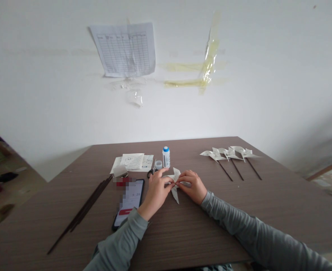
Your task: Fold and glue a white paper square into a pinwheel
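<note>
My left hand (156, 192) and my right hand (190, 186) meet over a white paper pinwheel (175, 185) lying on the table, and the fingertips of both pinch its centre. Its folded blades stick out above and below my fingers. Just left of my left hand lie black-handled scissors (151, 172) and a smartphone (128, 203) with a lit screen. Behind my hands stand a white glue bottle with a blue cap (166, 157) and a small clear cup (158, 165).
The brown wood-grain table (182, 241) holds a bundle of dark thin sticks (84, 205) at left, printed papers (132, 162) at the back, and several paper pinwheels on sticks (228, 154) at right. A printed grid sheet (123, 49) is taped to the wall behind.
</note>
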### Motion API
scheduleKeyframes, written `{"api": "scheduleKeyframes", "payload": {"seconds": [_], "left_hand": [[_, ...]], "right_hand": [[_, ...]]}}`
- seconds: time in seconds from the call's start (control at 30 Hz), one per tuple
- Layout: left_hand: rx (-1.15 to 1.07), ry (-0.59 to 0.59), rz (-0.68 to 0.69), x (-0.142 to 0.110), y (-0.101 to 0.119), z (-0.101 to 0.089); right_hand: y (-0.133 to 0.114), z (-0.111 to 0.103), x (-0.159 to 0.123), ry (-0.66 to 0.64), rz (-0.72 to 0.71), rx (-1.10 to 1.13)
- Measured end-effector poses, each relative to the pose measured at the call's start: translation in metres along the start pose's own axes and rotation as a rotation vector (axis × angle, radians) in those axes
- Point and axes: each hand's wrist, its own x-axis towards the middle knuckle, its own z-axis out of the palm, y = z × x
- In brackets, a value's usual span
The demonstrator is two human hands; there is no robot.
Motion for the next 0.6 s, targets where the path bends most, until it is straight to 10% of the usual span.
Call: {"api": "scheduleKeyframes", "payload": {"seconds": [0.6], "left_hand": [[0.318,0.018,-0.063,0.019,0.010,0.007]], "right_hand": [[0.009,-0.009,0.001,0.022,0.110,0.069]]}}
